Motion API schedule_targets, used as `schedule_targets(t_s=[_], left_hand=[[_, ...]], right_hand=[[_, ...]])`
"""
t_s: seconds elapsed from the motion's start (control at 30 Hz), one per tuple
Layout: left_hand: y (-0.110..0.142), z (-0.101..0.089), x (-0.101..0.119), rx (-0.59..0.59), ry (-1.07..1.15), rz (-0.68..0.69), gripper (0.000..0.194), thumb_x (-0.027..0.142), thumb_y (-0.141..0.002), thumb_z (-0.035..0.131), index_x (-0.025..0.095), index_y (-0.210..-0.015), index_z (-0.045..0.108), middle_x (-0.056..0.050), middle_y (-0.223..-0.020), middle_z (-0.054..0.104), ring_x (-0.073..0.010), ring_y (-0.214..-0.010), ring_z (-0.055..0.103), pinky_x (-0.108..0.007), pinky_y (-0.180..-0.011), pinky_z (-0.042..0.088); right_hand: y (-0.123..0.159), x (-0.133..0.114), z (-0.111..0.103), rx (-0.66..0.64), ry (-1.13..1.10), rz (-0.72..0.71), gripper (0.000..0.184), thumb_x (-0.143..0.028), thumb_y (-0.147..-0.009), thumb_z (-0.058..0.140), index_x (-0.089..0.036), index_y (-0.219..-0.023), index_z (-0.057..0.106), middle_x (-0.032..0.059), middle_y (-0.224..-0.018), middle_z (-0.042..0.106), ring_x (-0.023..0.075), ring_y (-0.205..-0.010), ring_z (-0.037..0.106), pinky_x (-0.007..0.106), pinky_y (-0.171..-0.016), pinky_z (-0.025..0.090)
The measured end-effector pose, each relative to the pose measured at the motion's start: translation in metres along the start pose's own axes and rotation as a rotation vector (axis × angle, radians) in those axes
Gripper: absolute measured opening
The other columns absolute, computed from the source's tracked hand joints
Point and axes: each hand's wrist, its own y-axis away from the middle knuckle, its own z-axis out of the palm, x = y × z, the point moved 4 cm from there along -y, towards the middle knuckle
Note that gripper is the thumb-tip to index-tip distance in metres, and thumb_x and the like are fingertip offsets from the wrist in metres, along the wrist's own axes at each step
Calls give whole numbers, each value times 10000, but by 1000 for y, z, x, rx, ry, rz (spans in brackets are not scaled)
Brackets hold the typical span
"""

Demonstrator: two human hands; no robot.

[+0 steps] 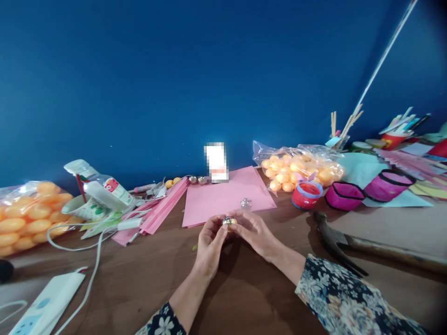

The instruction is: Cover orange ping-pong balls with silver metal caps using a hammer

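My left hand (209, 244) and my right hand (253, 230) meet over the brown table (244, 288), just in front of a pink paper sheet (223, 195). Together their fingertips pinch a small round ball (228, 221), yellow with a shiny silver part. Both hands are closed on it. A small silver glittery piece (246, 203) lies on the pink sheet just beyond my right hand.
Bags of orange balls sit at far left (24, 216) and right of centre (300, 168). Pink folded strips (164, 209), a cup (84, 207), a white cable and power bank (49, 302) lie left. Small round paper lanterns (344, 195), a hammer (349, 242) and craft paper stand right.
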Motion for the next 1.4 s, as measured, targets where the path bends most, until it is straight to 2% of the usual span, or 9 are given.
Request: schedule_targets(t_s=[0.13, 0.27, 0.5, 0.6, 0.8, 1.07, 1.23, 1.4], left_hand=[[-1, -1, 0, -7, -14, -3, 264, 293, -725, 660, 164, -927, 549, -47, -892, 642, -148, -789, 627, -306, -771, 511], [0, 1, 3, -26, -3, 8, 252, 267, -717, 671, 185, -922, 550, -20, -890, 626, -135, -799, 613, -285, -764, 509], [0, 2, 0, -86, 24, 4, 334, 248, -775, 613, 195, -1100, 558, -77, -1101, 609, -195, -983, 589, -362, -907, 453], [0, 2, -1, -52, 54, -6, 328, 260, -778, 608, 188, -1096, 570, -78, -1097, 613, -192, -978, 591, -354, -899, 458], [-1, -1, -1, 35, 20, -7, 295, 261, -741, 649, 180, -1015, 575, -66, -997, 637, -170, -911, 612, -312, -843, 478], [-2, -3, -3, 56, -22, 37, 306, 273, -689, 693, 162, -953, 583, -60, -899, 653, -151, -781, 627, -294, -758, 501], [-2, -3, -3, 53, -42, 22, 288, 273, -696, 688, 162, -939, 581, -57, -882, 649, -151, -757, 623, -296, -725, 504], [-2, -2, -1, 29, -17, 39, 290, 240, -706, 683, 166, -967, 579, -64, -943, 639, -155, -841, 611, -295, -793, 479]], right_hand=[[-1, 6, -3, -12, -20, 35, 274, -318, -769, 624, -190, -1011, 603, 19, -830, 654, 159, -798, 607, 297, -755, 479], [-3, 8, -4, -40, -120, 61, 284, -302, -770, 630, -185, -1027, 607, 33, -900, 665, 157, -823, 613, 312, -788, 478], [-4, 10, -6, -15, -230, 85, 275, -323, -773, 625, -196, -1016, 612, 42, -961, 668, 175, -872, 622, 355, -822, 482], [-4, 6, -5, 20, -173, 62, 271, -333, -795, 582, -190, -1024, 606, 48, -973, 664, 180, -879, 620, 350, -811, 487], [-1, -1, 1, 53, 80, -26, 314, -240, -741, 614, -177, -1046, 574, 45, -911, 664, 172, -823, 619, 300, -741, 506], [0, -2, -3, 64, 205, -43, 310, -171, -743, 526, -158, -1040, 612, 62, -928, 668, 191, -852, 628, 301, -737, 518], [1, -2, -4, 62, 186, -20, 291, -170, -759, 481, -162, -1014, 621, 52, -923, 669, 164, -771, 633, 277, -673, 525], [0, -4, 0, 34, 171, -39, 322, -179, -747, 536, -166, -1067, 567, 54, -941, 661, 172, -849, 623, 281, -752, 508]])
